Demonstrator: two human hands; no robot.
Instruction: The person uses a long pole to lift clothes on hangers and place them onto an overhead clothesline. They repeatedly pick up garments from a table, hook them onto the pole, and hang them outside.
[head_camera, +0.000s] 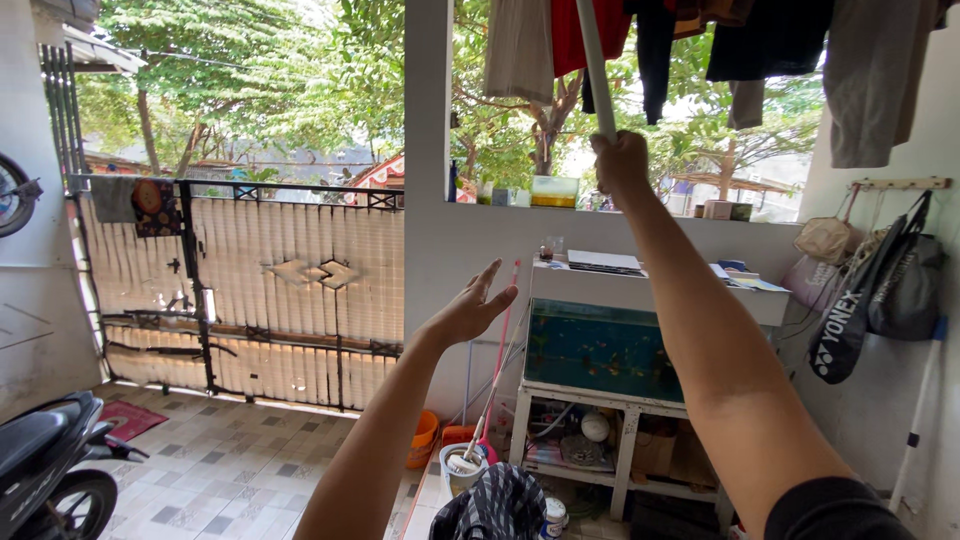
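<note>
On a tiled porch beside a slatted gate (300, 290), a person's right hand (620, 163) is raised overhead, fingers clenched around a pale pole (594, 65) that rises from the fist toward hanging laundry (760, 45). The left hand (470, 312) hovers lower, fingers released and spread, holding nothing. Below the fingers stands a fish tank (600, 350); a scooter (45, 465) is parked well to their left.

A metal gate (250, 290) backed with pale slatted panels is seen at the left, with green trees (240, 80) beyond it. A fish tank (600, 350) is set on a white stand (625, 440) against the wall, and dark bags (880, 300) are hung from hooks at the right. A black scooter (45, 470) is parked on the tiled floor (230, 470).
</note>
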